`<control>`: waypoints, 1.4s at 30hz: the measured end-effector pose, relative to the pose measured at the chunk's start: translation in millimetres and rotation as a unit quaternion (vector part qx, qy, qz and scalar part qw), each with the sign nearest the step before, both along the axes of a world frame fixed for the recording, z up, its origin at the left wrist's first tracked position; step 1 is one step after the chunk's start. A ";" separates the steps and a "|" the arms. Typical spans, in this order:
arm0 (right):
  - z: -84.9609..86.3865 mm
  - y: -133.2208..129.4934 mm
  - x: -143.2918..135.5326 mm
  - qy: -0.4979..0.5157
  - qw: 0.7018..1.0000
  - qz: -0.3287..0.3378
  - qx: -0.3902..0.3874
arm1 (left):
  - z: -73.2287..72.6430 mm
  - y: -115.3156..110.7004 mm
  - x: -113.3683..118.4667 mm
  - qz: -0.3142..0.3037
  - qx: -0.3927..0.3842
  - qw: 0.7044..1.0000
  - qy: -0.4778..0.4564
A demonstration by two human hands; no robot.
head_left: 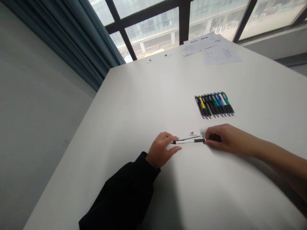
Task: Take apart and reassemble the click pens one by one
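A white pen barrel (185,141) with a dark grip at its right end lies across the white table between my hands. Just above it runs a thin black refill (189,138), slightly slanted. My left hand (162,149) is around the barrel's left end, thumb below and fingers above, with a gap between them. At the dark grip end, my right hand (219,136) has thumb and fingers curled close together at the tip; the exact contact is partly hidden. Small pen parts (192,133), too tiny to tell apart, lie just beyond the refill.
A row of several click pens (214,104) with black, yellow, green, blue and white barrels lies beyond my right hand. Printed papers (222,54) rest at the table's far edge by the window. Two small white scraps (149,61) lie left of them. A blue curtain (79,35) hangs at left.
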State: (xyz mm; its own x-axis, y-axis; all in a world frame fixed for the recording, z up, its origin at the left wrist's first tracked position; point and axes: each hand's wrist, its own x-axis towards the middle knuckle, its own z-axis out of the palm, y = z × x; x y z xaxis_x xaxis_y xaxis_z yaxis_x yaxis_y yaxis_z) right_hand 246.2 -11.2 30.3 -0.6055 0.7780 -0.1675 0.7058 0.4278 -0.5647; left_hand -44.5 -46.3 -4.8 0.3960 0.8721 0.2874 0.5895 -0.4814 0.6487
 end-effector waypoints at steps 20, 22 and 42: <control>-25.1 7.1 6.4 0.078 0.986 0.059 0.134 | -0.8 1.1 4.1 -0.055 -0.321 0.819 -0.473; -22.0 5.3 4.7 0.070 0.986 0.091 0.118 | 0.6 -0.6 6.3 -0.081 -0.345 0.788 -0.503; -5.0 -0.6 10.0 0.432 0.885 -0.079 -0.155 | 13.4 -10.7 -4.1 -0.231 -0.568 0.710 -0.347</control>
State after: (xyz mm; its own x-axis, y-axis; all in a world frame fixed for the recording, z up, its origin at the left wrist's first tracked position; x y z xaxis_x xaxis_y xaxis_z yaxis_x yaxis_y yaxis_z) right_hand 256.2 -11.8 25.3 -0.4998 0.8619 0.0851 -0.0097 0.0926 -0.9957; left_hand -48.6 -57.0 8.6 0.8215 0.5209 -0.2320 -0.1122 0.5465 0.8299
